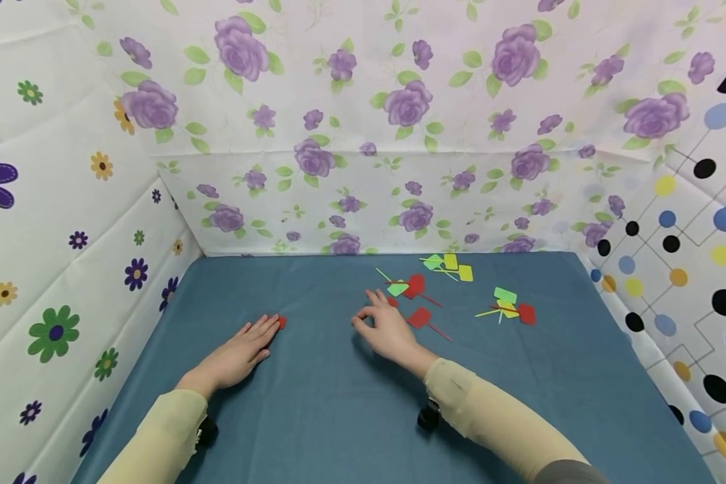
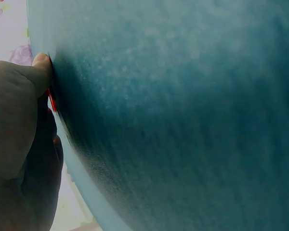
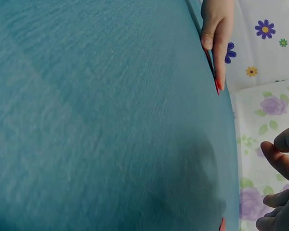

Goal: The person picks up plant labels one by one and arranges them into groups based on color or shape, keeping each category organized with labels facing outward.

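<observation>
My left hand (image 1: 238,356) lies low over the blue cloth with straight fingers resting on a small flat red tag (image 1: 282,323), most of which is hidden under them. In the right wrist view a red edge of that tag (image 3: 217,86) shows under the fingertips. My right hand (image 1: 390,333) is raised above the cloth, thumb and index finger bent toward each other and nothing between them. Just beyond it lie a red tag with a thin stem (image 1: 420,318) and a red and green pair, whose red tag (image 1: 414,286) overlaps the green tag (image 1: 397,288).
At the back lies a cluster of yellow and green stemmed tags (image 1: 450,262). Farther right is another group with a green tag (image 1: 505,295), a yellow one and a red tag (image 1: 527,314). Flowered and dotted cloth walls (image 1: 363,202) enclose the blue tabletop (image 1: 339,417).
</observation>
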{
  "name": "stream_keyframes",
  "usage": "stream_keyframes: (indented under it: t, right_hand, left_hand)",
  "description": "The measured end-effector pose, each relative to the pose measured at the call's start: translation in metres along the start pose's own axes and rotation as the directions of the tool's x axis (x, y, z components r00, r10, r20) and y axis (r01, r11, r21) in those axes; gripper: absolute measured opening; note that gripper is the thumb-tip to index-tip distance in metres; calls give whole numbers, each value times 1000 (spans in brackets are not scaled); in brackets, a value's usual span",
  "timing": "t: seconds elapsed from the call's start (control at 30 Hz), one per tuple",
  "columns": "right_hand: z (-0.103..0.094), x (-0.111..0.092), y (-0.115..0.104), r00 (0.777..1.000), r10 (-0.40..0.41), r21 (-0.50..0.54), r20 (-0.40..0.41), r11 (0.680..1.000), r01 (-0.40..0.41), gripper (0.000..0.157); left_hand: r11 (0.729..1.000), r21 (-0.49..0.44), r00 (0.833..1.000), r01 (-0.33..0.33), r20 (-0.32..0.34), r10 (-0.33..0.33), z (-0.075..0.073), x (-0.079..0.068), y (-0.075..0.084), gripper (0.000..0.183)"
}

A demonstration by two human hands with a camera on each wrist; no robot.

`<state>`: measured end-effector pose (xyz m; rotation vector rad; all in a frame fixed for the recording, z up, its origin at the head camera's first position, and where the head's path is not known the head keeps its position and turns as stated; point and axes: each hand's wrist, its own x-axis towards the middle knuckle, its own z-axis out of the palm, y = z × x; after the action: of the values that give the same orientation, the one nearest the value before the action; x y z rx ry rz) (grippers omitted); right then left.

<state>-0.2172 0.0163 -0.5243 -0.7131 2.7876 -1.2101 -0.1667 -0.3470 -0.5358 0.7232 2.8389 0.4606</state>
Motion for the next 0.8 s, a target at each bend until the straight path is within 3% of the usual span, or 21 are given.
stream_keyframes:
  t: [0.3,0.8]
  right_hand:
    - [-15,-2,17,999,30,-14,-24,999,-31,23]
    - [-63,-8,63,985,143,-81,-98,985,-151,23]
  left_hand:
    - [1000,5,1000,1,12,-1,2,2,-1,65]
    - [1000,-1,1000,-7,16,7,-2,3,2,65]
